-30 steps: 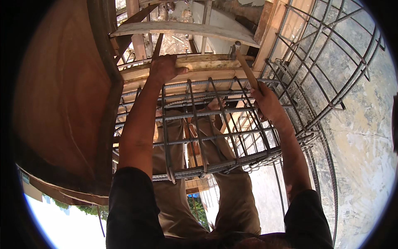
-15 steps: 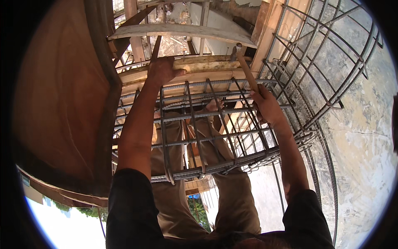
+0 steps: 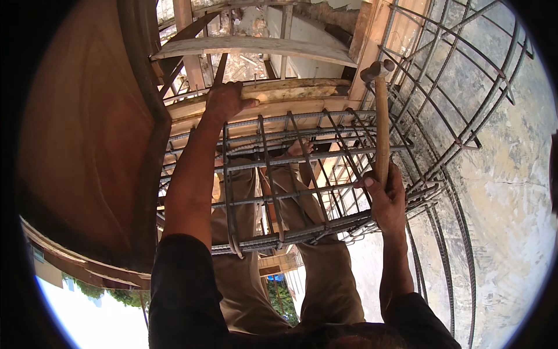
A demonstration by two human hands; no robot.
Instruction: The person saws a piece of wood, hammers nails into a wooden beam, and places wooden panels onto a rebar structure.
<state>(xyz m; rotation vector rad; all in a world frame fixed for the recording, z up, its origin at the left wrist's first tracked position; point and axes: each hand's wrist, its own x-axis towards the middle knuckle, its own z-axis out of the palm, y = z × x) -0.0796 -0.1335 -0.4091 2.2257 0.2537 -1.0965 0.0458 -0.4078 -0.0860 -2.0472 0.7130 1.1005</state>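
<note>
My right hand (image 3: 386,200) is wrapped round the lower end of the wooden handle of a hammer (image 3: 381,125). The hammer stands raised, its metal head up and off the wood. Farther left, my left hand (image 3: 225,103) grips the top edge of a wooden board (image 3: 290,92), with the thumb lying along it to the right. A nail (image 3: 316,72) sticks up from the board between my hands. In front of the board, a cage of steel bars (image 3: 273,235) lies below both hands.
A dark-edged plywood panel (image 3: 87,139) stands at the left. On the right, a taller rebar cage (image 3: 447,70) rises beside a rough plastered wall (image 3: 505,203). A wooden crosspiece (image 3: 256,45) spans beyond the board. My legs (image 3: 325,279) and a bare foot show below and through the bars.
My right hand has pulled the hammer back toward me and right, lifting its head away from the board. The left hand keeps its place.
</note>
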